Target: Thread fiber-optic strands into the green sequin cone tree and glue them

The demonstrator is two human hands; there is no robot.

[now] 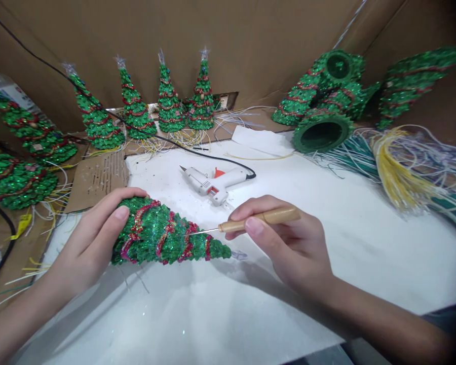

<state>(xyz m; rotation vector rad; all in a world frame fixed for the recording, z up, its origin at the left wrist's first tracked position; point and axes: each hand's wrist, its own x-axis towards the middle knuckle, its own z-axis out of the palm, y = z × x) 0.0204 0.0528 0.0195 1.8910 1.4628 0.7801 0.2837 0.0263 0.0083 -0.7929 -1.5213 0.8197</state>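
Both my forearms come in from the near edge over the white table (365,243). My left hand (95,238) wraps shut around the wide base of a green sequined tree (163,238), which lies on its side, tip pointing right. My right hand (285,243) is clamped on the wooden handle of an awl (251,220), its metal point touching the tree's side. Beyond them lies a white glue gun (213,183); farther back, four small trees (152,101) stand upright along the cardboard wall (251,40).
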